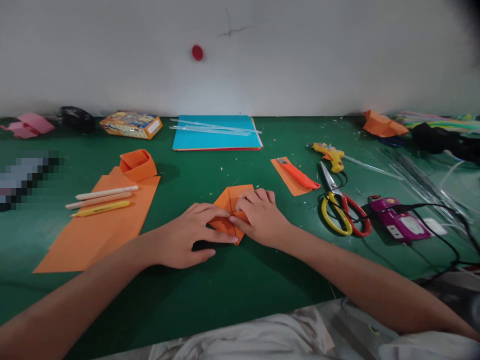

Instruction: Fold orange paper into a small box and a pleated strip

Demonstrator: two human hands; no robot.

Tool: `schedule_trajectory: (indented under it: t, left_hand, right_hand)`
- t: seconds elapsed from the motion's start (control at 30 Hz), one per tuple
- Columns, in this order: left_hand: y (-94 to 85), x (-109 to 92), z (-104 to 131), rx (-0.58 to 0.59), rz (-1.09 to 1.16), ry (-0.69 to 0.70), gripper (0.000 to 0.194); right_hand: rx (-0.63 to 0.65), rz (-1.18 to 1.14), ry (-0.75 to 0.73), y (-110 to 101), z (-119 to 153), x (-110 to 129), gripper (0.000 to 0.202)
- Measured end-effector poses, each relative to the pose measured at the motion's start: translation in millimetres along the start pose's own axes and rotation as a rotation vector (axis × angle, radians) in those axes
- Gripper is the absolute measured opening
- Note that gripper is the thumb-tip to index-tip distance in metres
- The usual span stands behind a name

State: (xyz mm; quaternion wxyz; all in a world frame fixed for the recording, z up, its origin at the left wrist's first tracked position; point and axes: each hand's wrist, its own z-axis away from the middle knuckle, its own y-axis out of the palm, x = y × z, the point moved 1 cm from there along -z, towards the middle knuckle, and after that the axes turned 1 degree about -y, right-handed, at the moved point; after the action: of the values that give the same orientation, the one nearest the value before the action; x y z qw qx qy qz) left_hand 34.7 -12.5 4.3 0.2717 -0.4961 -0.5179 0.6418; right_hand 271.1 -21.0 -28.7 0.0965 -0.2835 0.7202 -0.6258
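Note:
A folded piece of orange paper point(226, 201) lies on the green table between my hands, its creases meeting near the middle. My left hand point(187, 235) rests over its left side, fingers stretched out and spread, with fingertips on the folds and the thumb apart from the paper. On the right side, my right hand point(262, 217) grips the paper with curled fingers, its thumb on a fold near the centre. Parts of the paper are hidden under both hands.
Left are orange sheets point(101, 240) with sticks, a yellow pen point(101, 208) and a folded orange piece point(138, 165). Right are a cutter knife point(298, 174), scissors point(337, 200), a glue gun point(330, 152) and a purple power adapter point(399, 220) with cords. Blue paper point(213, 140) lies behind.

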Motion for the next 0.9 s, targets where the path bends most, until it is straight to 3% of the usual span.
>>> schedule_trajectory:
  t: [0.63, 0.9]
  left_hand:
    - [0.5, -8.0, 1.1, 0.016, -0.059, -0.002, 0.064]
    - [-0.4, -8.3, 0.7, 0.055, -0.054, -0.023, 0.062]
  right_hand:
    - [-0.034, -0.027, 0.055, -4.6, -2.4, 5.4, 0.034]
    - [-0.018, -0.175, 0.043, -14.3, -1.4, -2.1, 0.024]
